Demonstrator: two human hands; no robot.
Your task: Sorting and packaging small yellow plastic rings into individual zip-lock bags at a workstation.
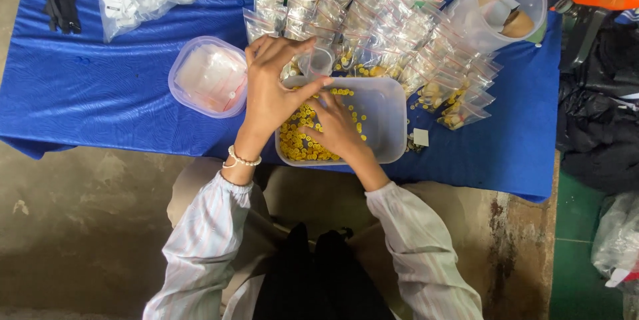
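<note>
Fingers of the left hand (271, 90) pinch a small clear bag (319, 61) above the tray (393, 117), while the right hand (336, 127) should gather yellow buttons (296, 140) with bent fingers, few at once.

Both arms reach forward in pale striped sleeves pushed back from the wrists. The left hand (269, 90) is raised with its back to the camera, fingers spread and slightly curled, a bead bracelet on the wrist. The right hand (336, 127) lies lower, palm down, its fingers bent, just beside the left thumb.
</note>
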